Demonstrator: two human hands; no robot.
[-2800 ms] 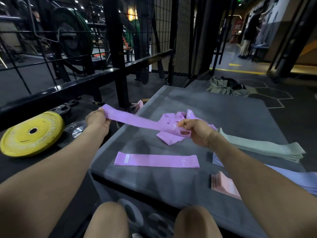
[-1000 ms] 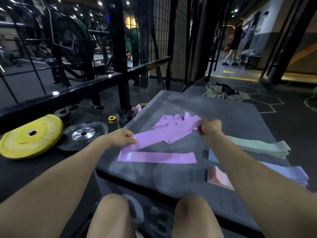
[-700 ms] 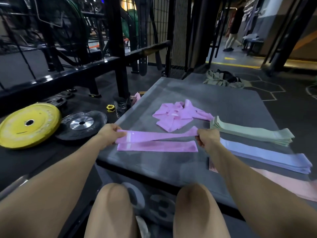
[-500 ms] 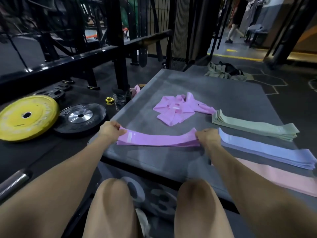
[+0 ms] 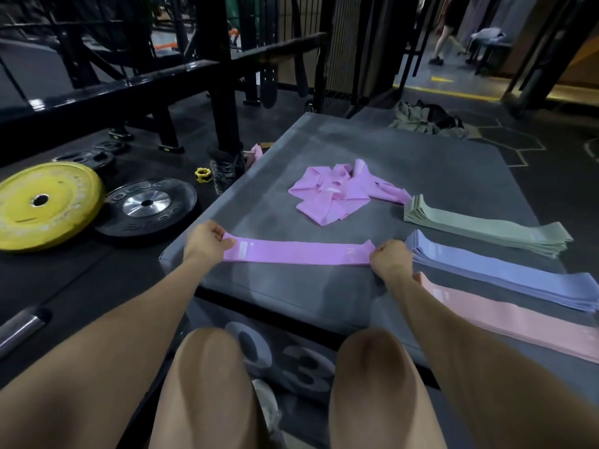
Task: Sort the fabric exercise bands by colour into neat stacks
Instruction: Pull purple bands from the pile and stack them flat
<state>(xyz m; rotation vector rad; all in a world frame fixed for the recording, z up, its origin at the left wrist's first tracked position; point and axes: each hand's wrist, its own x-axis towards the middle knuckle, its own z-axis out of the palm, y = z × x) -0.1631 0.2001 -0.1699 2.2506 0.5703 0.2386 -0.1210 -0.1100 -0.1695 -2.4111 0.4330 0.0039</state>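
A purple band [image 5: 296, 252] lies flat and stretched out near the front of the grey padded platform [image 5: 405, 157], on top of another purple band. My left hand [image 5: 207, 243] pinches its left end and my right hand [image 5: 390, 257] pinches its right end. Behind it sits a loose heap of purple bands [image 5: 340, 192]. To the right lie three flat stacks: green bands [image 5: 486, 226], blue bands [image 5: 502, 277] and pink bands [image 5: 518, 322], the last partly hidden by my right forearm.
On the floor to the left lie a yellow weight plate [image 5: 42, 205] and a black weight plate [image 5: 146, 205]. A black rack [image 5: 223, 92] stands behind them. A heap of clothes [image 5: 428, 119] lies beyond the platform. A person [image 5: 449, 24] stands far back.
Both hands carried the stretched purple band from above the heap down and towards me, and laid it flat on the purple band at the platform's front.
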